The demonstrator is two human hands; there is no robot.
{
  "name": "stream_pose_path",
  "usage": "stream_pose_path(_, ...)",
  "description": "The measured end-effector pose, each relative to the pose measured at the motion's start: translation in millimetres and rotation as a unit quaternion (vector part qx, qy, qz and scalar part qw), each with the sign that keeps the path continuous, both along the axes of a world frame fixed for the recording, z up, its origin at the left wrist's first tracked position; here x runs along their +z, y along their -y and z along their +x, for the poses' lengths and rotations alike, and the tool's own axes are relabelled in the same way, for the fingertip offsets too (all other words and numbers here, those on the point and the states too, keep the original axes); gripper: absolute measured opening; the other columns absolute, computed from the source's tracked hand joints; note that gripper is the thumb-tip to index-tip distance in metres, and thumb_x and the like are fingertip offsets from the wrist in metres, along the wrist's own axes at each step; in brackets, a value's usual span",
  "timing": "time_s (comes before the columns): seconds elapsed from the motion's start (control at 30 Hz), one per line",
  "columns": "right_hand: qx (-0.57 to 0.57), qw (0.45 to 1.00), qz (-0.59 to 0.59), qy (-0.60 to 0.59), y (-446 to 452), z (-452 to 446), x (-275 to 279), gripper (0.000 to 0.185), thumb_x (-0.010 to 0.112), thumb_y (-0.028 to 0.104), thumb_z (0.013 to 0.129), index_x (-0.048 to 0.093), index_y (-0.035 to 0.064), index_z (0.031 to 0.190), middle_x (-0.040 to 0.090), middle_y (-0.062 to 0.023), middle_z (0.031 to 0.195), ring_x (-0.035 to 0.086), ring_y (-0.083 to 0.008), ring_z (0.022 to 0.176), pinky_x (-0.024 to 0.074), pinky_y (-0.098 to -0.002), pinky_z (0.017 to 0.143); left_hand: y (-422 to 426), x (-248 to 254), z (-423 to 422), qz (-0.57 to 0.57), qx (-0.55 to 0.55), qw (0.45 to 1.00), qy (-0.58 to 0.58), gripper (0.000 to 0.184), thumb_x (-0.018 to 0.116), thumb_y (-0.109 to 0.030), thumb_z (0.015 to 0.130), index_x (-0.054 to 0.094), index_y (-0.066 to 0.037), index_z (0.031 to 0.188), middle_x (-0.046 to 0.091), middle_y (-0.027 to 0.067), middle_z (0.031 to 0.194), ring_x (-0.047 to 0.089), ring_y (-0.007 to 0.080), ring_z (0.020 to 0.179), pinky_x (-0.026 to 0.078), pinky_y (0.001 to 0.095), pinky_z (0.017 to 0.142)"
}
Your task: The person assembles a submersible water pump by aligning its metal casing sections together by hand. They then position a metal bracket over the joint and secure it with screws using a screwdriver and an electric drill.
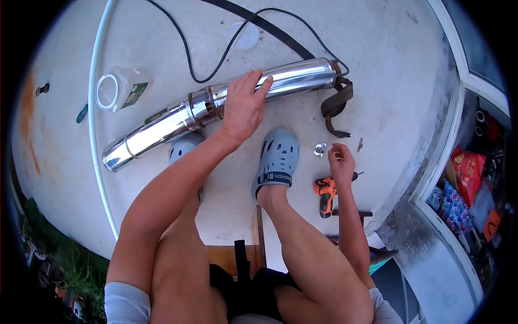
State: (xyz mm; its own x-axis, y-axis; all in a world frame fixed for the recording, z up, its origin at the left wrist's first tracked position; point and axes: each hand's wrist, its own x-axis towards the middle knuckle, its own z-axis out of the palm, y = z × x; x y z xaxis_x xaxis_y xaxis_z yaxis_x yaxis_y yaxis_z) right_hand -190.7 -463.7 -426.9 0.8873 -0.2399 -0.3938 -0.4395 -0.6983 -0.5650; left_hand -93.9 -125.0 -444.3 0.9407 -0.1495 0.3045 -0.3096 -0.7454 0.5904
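A long, shiny steel submersible pump [162, 128] lies slantwise on the floor, a perforated, rust-marked band near its middle. My left hand [244, 108] rests across the pump, fingers stretched over its top and thumb apart. Over to the right, my right hand [341, 161] is closed with its fingertips pinched together; whatever they hold, if anything, cannot be made out. Beside those fingertips lie a small shiny metal piece [320, 149] and a small brownish piece [360, 144]. An orange and black cordless drill [325, 194] lies just below my right hand, its bit pointing right.
A black cable [186, 46] loops behind the pump; a dark flat strap [338, 102] trails from its right end. A clear plastic jar [121, 90] lies at left beside a pale hose [93, 102]. My clogs [279, 154] stand close to the pump. A door frame [458, 102] edges the right.
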Motion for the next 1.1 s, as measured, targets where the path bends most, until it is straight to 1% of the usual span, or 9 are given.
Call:
stream_pose_path(0.1,-0.081,0.993,-0.05,-0.073,-4.8,-21.0,-17.3,0.028,0.076,0.019,0.091,0.068,-0.0017,0.109,0.073,-0.0117,0.098,0.069,-0.0187,0.082,0.0552,-0.0324,0.077,-0.1,1.5,-0.2,-0.004,-0.002,1.0,-0.003,0.045,0.063,0.001,0.082,0.068,-0.002,0.126,0.061,0.0242,0.132,0.057,0.0407,0.124,0.042,0.0492,0.104)
stream_pose_path(0.3,-0.088,0.995,0.048,-0.03,-0.8,-40.4,-47.2,0.018,0.072,0.01,0.095,0.068,-0.0031,0.107,0.071,-0.006,0.096,0.064,-0.0128,0.085,0.0519,-0.0286,0.08,0.6,-1.1,-1.3,-0.023,-0.006,1.0,0.012,0.043,0.063,0.002,0.081,0.069,-0.002,0.123,0.06,0.0244,0.132,0.057,0.0422,0.123,0.042,0.05,0.103)
stream_pose_path(0.43,-0.157,0.923,0.35,0.037,-45.7,0.4,-0.6,0.011,0.063,0.003,0.1,0.066,0.0028,0.111,0.07,-0.0029,0.103,0.065,-0.0115,0.092,0.0522,-0.027,0.087,0.3,1.9,0.5,-0.026,0.004,1.0,0.01,0.043,0.066,0.004,0.083,0.067,-0.003,0.125,0.061,0.0227,0.13,0.058,0.0399,0.12,0.044,0.0475,0.099)
stream_pose_path(0.57,-0.043,0.902,0.424,0.064,-102.9,72.1,37.4,0.009,0.062,0.003,0.1,0.064,0.0026,0.109,0.067,-0.0063,0.116,0.063,-0.0119,0.102,0.0514,-0.0282,0.093,0.8,1.3,-0.2,-0.04,0.012,0.999,0.0,0.042,0.065,0.003,0.083,0.068,-0.004,0.124,0.061,0.0222,0.129,0.058,0.0387,0.117,0.043,0.0473,0.099)
stream_pose_path(0.77,0.184,0.896,0.395,0.081,-161.5,134.2,19.8,0.011,0.067,0.005,0.094,0.063,0.006,0.104,0.053,-0.0057,0.141,0.047,-0.0169,0.131,0.0376,-0.0354,0.112,1.3,6.6,-0.4,-0.099,0.015,0.994,-0.039,0.034,0.067,0.002,0.079,0.068,0.003,0.114,0.061,0.02,0.125,0.058,0.0399,0.111,0.044,0.0479,0.096)
stream_pose_path(0.83,0.283,0.915,0.259,0.124,-167.2,134.2,18.7,0.012,0.07,0.009,0.093,0.063,0.0063,0.102,0.053,-0.0057,0.143,0.046,-0.0211,0.133,0.0337,-0.0369,0.115,0.4,5.0,2.6,-0.123,0.036,0.991,-0.028,0.035,0.069,0.003,0.076,0.067,0.005,0.111,0.061,0.0197,0.124,0.058,0.0407,0.111,0.044,0.0479,0.096)
stream_pose_path(0.9,0.271,0.918,0.262,0.123,-171.9,133.7,17.0,0.012,0.072,0.012,0.091,0.064,0.0065,0.099,0.054,-0.007,0.144,0.046,-0.0245,0.133,0.0346,-0.0384,0.114,-2.9,7.6,1.6,-0.127,0.006,0.991,-0.04,0.036,0.07,0.005,0.078,0.066,0.004,0.114,0.061,0.02,0.125,0.059,0.0411,0.114,0.046,0.0474,0.097)
stream_pose_path(0.97,0.118,0.9,0.417,0.031,-181.6,137.2,27.3,0.014,0.074,0.015,0.09,0.065,0.0076,0.098,0.057,-0.0075,0.141,0.046,-0.0278,0.132,0.035,-0.0409,0.113,-10.3,7.0,4.0,-0.174,-0.007,0.983,-0.058,0.036,0.07,0.006,0.079,0.066,0.004,0.115,0.061,0.0203,0.128,0.059,0.0409,0.116,0.048,0.0461,0.098)
stream_pose_path(1.1,0.24,0.925,0.275,0.108,-178.2,139.5,16.3,0.014,0.075,0.015,0.088,0.066,0.008,0.097,0.057,-0.0063,0.139,0.044,-0.0286,0.131,0.0355,-0.0414,0.112,-34.6,13.7,-4.3,-0.218,0.02,0.968,-0.121,0.041,0.074,0.005,0.081,0.065,0.001,0.121,0.057,0.0197,0.135,0.059,0.0384,0.122,0.05,0.0409,0.102)
